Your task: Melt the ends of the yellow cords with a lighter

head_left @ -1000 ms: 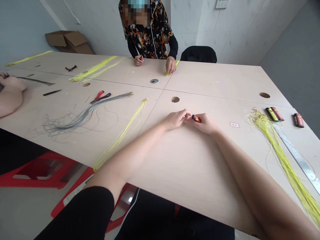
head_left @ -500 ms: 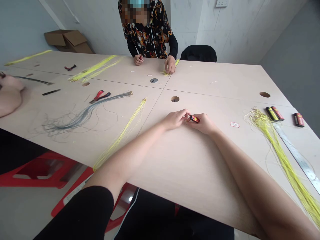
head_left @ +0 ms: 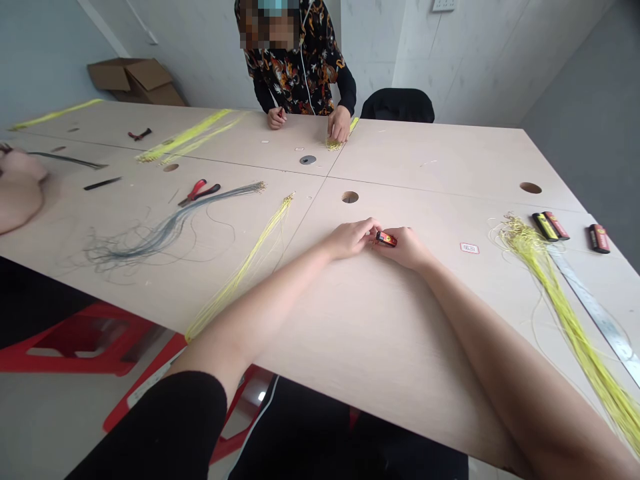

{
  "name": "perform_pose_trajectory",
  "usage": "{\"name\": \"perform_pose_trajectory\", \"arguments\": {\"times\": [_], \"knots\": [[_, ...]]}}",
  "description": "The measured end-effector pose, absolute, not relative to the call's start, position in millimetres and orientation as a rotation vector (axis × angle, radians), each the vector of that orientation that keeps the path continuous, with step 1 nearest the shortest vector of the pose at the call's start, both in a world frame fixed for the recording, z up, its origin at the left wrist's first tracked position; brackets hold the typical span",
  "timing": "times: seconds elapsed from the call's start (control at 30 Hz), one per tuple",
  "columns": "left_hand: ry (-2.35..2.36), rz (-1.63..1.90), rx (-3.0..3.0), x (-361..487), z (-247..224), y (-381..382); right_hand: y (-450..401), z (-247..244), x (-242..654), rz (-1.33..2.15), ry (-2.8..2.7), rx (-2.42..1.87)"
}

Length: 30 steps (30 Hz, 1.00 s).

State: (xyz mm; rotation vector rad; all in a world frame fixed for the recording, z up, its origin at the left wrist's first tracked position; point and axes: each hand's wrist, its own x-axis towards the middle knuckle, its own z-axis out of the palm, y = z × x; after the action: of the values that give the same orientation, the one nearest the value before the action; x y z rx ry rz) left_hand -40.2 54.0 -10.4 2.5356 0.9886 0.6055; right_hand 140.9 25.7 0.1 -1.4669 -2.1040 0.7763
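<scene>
My hands meet at the middle of the pale wooden table (head_left: 425,153). Between them is a small red and black cylindrical object with a yellow mark (head_left: 386,239). My right hand (head_left: 406,248) grips it from the right, and the fingertips of my left hand (head_left: 353,239) press against its left end. Its inner part is hidden by my fingers. A bundle of fine yellow strands (head_left: 240,273) lies left of my left forearm, and another (head_left: 555,293) lies right of my right forearm.
A co-worker's hands (head_left: 340,125) work on yellow strands across the table. Another person's hand (head_left: 20,170) rests at far left. Red-handled pliers (head_left: 199,193), grey wires (head_left: 165,230), a steel ruler (head_left: 597,320) and several red-black packets (head_left: 599,239) lie around.
The small object has shifted left towards my left hand and now lies flatter. The whole scene sits slightly higher in the view.
</scene>
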Motion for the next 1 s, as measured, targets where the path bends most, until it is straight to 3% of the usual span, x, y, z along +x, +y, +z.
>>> {"name": "perform_pose_trajectory", "arguments": {"times": [0.43, 1.0], "knots": [[0.97, 0.619, 2.538, -40.1, -10.3, 54.3, 27.2, -2.1, 141.6, 0.737, -2.123, -1.473], [1.031, 0.745, 2.553, -38.9, -6.2, 48.5, 28.2, 2.4, 145.0, 0.984, -1.833, -1.442]]}}
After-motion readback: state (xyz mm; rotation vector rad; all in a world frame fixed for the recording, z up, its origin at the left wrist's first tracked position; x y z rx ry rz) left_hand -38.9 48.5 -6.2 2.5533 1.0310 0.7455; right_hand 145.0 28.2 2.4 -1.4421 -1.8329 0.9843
